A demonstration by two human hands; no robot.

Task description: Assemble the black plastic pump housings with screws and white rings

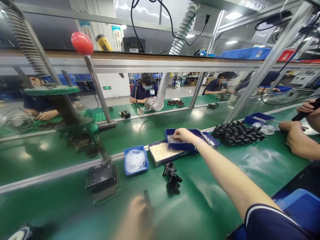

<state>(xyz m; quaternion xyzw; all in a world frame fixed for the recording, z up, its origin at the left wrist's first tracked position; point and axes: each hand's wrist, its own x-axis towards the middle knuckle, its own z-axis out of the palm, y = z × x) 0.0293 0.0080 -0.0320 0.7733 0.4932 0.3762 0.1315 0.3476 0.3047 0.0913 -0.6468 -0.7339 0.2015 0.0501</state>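
Observation:
My right hand (pixel 182 134) reaches out over a blue tray (pixel 192 145) of small dark metal parts, fingers curled down into them; what they pinch is hidden. My left hand (pixel 137 213) is low at the frame's bottom, blurred, closed round a thin dark tool (pixel 147 198) that sticks up from it. Between the hands, black plastic parts (pixel 172 178) lie on the green table. A tray of white pellets (pixel 162 152) sits left of the blue tray.
A small blue tray of white rings (pixel 135 160) sits farther left. A hand press with a red knob (pixel 82 43) stands at left. A heap of black parts (pixel 236 132) lies at right, beside a co-worker's hands (pixel 297 140). Other people sit behind the glass.

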